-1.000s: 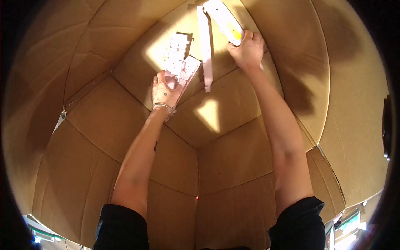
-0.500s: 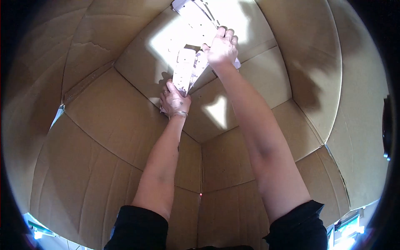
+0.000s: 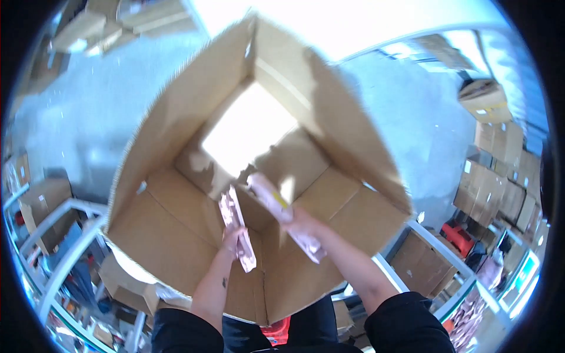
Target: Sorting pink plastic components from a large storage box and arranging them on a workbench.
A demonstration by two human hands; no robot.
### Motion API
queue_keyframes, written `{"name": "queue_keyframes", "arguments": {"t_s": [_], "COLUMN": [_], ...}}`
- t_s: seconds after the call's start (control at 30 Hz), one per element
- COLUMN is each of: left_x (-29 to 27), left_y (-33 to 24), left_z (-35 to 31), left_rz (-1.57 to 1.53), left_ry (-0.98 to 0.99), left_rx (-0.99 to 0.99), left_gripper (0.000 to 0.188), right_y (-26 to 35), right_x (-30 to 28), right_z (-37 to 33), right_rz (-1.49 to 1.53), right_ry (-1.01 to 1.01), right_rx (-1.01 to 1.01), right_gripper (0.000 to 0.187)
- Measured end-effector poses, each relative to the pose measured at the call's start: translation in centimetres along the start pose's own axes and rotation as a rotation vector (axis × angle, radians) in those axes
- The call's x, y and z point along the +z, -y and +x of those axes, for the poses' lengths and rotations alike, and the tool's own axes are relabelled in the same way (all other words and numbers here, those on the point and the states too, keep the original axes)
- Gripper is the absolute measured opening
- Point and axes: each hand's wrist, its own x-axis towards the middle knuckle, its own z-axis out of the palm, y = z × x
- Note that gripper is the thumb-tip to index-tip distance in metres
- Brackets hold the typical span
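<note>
A large open cardboard box [image 3: 170,120] surrounds both hands, which are up off its floor. My left hand [image 3: 234,236] is closed around a long, narrow pinkish-white part [image 3: 231,209] with a notched edge, probably plastic. In my right hand [image 3: 301,223] is a second long pinkish-white part [image 3: 268,191], smoother along its upper face, with a small yellow mark. Both parts stick out beyond each hand at either end. They are apart from each other, tilted, and slightly blurred. The right hand's fingers are partly hidden by its part.
Pale metal rails [image 3: 73,259] stand at the near left, with another rail [image 3: 441,250] at the near right. Stacked cardboard boxes [image 3: 485,185] line the right side. A red object [image 3: 457,237] lies behind the right rail. Grey floor [image 3: 94,117] surrounds the box.
Both hands have come up from the box floor, bringing the two pinkish-white parts with them. The view has drawn back, so the box rim and the surroundings now show.
</note>
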Motion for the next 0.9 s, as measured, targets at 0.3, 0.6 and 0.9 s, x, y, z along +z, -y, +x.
{"name": "queue_keyframes", "arguments": {"t_s": [0.3, 0.6, 0.9], "left_x": [2.7, 14.7, 23.0], "left_y": [-2.8, -2.5, -1.3], "left_z": [-21.8, -33.8, -41.2], "left_rz": [0.032, 0.026, 0.229], "left_ry": [0.183, 0.318, 0.837], "left_rx": [0.066, 0.126, 0.048], "left_gripper": [0.033, 0.038, 0.053], "right_y": [2.6, 0.1, -3.2], "right_x": [-0.6, -8.1, -7.7], "right_z": [-25.4, -36.7, -44.8], "right_rz": [-0.059, 0.912, 0.715], "right_ry": [-0.302, -0.765, -1.158], "right_rx": [-0.338, -0.43, -0.402], "right_gripper": [0.055, 0.052, 0.056]}}
